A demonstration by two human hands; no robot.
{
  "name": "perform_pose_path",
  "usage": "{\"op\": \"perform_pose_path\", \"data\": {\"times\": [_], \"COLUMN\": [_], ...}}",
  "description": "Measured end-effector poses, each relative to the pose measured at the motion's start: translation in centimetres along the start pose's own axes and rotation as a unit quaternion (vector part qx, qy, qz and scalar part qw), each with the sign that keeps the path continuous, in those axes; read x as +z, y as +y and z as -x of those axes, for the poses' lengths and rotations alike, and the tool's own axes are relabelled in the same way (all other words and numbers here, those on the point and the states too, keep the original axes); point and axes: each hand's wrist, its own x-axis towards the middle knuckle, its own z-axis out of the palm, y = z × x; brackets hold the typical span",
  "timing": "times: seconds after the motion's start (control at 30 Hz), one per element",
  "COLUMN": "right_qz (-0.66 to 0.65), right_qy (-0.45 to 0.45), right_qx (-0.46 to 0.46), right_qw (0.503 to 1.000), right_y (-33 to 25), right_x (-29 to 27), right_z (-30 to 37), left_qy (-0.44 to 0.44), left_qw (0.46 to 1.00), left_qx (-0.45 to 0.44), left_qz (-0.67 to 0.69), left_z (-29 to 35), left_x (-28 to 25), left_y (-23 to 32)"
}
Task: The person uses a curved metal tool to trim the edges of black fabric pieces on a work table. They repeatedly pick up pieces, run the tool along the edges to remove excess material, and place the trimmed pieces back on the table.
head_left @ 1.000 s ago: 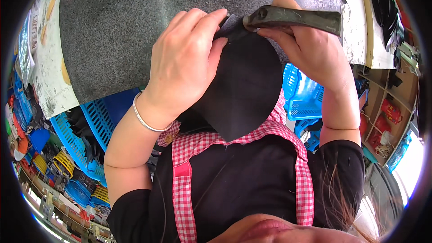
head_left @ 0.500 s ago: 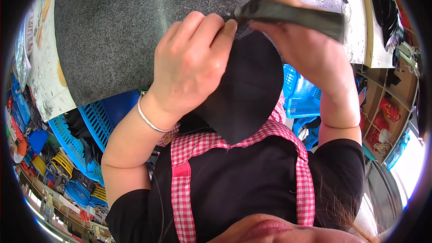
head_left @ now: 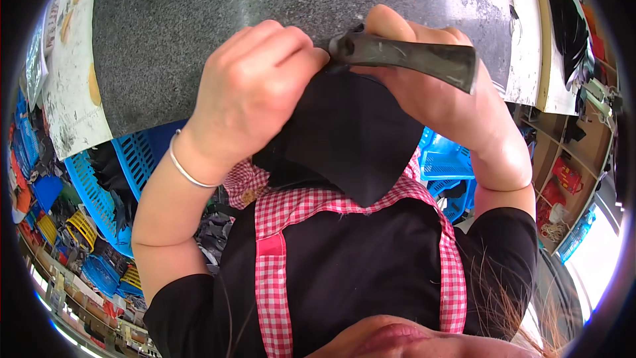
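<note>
My right hand (head_left: 430, 86) is closed around a hammer, its handle hidden in my grip. The dark metal hammer head (head_left: 411, 56) has a round face on its left end and widens to a flat end on the right. That round face is close beside my left fingertips. My left hand (head_left: 255, 86) has its fingers curled in a pinch on the upper edge of a black sheet-like piece (head_left: 351, 132). The piece hangs over the bench's near edge in front of my apron, coming to a point at the bottom.
The grey speckled bench top (head_left: 165, 46) spans the far side, with white boards at both ends. Blue plastic baskets (head_left: 99, 192) holding black pieces stand below left. Another blue basket (head_left: 447, 159) is under the bench at right. Wooden shelves (head_left: 563, 159) stand further right.
The hammer has moved slightly down and left, and its motion blur has gone. My left hand has shifted left, still pinching the black piece's edge.
</note>
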Motion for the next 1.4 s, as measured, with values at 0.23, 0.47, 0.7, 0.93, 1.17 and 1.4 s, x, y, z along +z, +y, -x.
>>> {"op": "perform_pose_path", "data": {"times": [0.23, 0.47, 0.7, 0.93, 1.17, 1.4], "right_qz": [0.018, -0.036, 0.029, -0.032, -0.071, -0.16], "right_qy": [-0.021, -0.017, 0.013, 0.037, 0.051, 0.148], "right_qx": [-0.043, -0.07, -0.056, -0.081, -0.088, 0.009], "right_qw": [0.999, 0.997, 0.998, 0.996, 0.992, 0.976], "right_y": [-0.7, -2.3, -2.7, -3.5, -3.3, -2.1], "right_x": [0.5, 0.6, 1.6, 2.1, 0.1, -2.4], "right_z": [-0.9, -2.0, -2.1, -2.2, -1.7, 2.8], "left_qy": [0.007, 0.037, 0.07, -0.028, -0.1, -0.027], "left_qw": [1.0, 0.999, 0.997, 0.993, 0.983, 0.993], "left_qx": [-0.009, -0.035, -0.015, 0.115, 0.099, 0.108], "left_qz": [0.007, 0.013, 0.007, -0.016, -0.117, 0.044], "left_z": [1.9, 3.7, 6.2, 6.5, 4.9, 3.8], "left_x": [-1.2, -1.2, -1.7, 2.3, 2.3, 2.1], "left_y": [-0.9, -0.5, 0.1, 2.5, 3.0, 3.5]}}
